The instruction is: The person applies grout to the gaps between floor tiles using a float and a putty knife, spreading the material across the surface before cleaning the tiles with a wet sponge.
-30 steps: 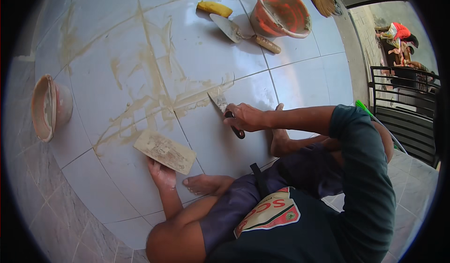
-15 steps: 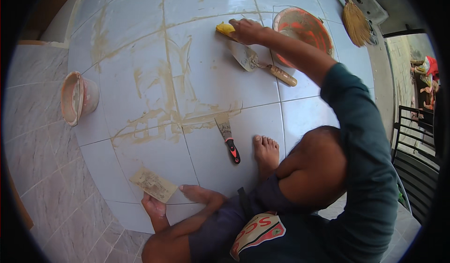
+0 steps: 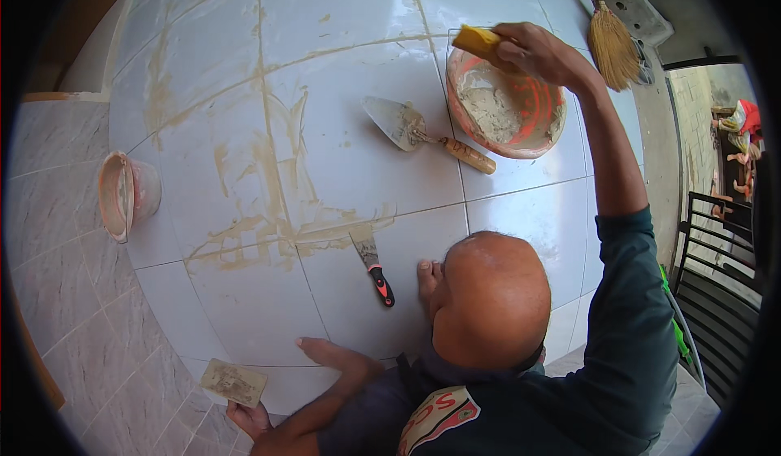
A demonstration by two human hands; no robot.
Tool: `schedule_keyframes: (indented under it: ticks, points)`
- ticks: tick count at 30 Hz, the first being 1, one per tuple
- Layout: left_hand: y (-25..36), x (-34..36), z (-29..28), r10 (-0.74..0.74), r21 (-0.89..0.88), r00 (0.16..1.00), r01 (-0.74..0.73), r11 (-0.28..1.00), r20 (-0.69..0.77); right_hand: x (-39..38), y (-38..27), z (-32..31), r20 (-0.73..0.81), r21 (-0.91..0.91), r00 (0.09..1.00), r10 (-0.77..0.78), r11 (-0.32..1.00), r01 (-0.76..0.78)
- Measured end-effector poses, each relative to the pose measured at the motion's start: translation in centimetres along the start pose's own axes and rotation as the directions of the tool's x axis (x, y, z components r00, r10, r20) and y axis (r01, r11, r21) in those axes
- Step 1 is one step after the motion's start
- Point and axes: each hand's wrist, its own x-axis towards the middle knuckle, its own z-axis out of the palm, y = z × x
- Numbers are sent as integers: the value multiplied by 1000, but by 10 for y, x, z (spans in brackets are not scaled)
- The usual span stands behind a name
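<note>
My right hand [image 3: 533, 49] grips a yellow sponge [image 3: 477, 43] above the far rim of an orange basin [image 3: 533, 148]. Wet grey-beige grout [image 3: 493, 114] lies inside that basin. Low on the left, my left hand [image 3: 250, 417] is closed on the edge of a flat beige rectangular board [image 3: 233, 381], smeared with grey on its upper face. A pointed trowel [image 3: 394, 122] with a wooden handle rests on the tiles left of the basin. Nearer to me lies a putty knife [image 3: 380, 285] with a black and red handle, its blade coated in grout.
White floor tiles [image 3: 358, 163] carry beige smears along their joints. A small grout-stained bucket [image 3: 145, 189] stands at the left edge of the white tiles. Beyond the basin lies a straw broom [image 3: 612, 45]. My bare foot [image 3: 333, 355] is near the board. A black metal rack [image 3: 716, 269] is at the right.
My right hand has moved right with the yellow sponge, from beside the trowel to over the basin. The board in my left hand has shifted lower and left. My head-mounted view has shifted.
</note>
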Motion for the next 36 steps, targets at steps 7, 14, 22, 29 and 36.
schedule_keyframes:
  ticks: [7,14,22,29,36]
  points:
    - [-23,20,-33,34,255,998,-22,967,-44,19,89,89,-29,-502,986,164,850,-157]
    - [3,65,-57,-75,362,990,28,932,116,25,51,149,51,-466,983,175,875,-131]
    - [6,222,-73,-236,-56,937,258,964,259,-40,-77,143,-89,206,962,258,950,-235]
    - [17,358,-119,-386,-86,882,421,903,272,-45,-259,316,233,603,935,268,714,-355]
    - [8,476,-135,-472,-30,769,535,844,430,10,-343,493,54,313,916,397,865,-393]
